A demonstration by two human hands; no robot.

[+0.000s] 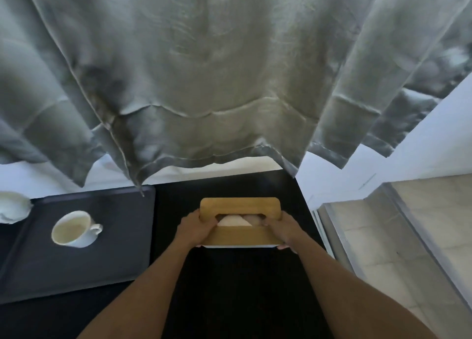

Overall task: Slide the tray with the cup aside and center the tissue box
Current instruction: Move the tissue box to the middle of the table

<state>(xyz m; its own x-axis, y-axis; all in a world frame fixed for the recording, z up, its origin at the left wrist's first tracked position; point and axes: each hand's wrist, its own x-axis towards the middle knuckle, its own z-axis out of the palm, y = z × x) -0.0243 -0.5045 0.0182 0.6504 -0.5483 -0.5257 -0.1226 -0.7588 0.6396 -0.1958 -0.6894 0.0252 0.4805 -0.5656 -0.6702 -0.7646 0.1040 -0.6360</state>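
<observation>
A tissue box [240, 207] with a wooden lid and white base sits on the black table [229, 287], a tissue showing in its slot. My left hand [195, 227] grips its left end and my right hand [282, 230] grips its right end. To the left, a dark tray [76, 269] lies on the table with a white cup [74, 229] standing on it, handle to the right.
A grey curtain [204, 83] hangs over the far edge of the table and touches the tray's back corner. A white crumpled object [12, 207] lies at the far left. Tiled floor [408, 231] and a white wall are to the right.
</observation>
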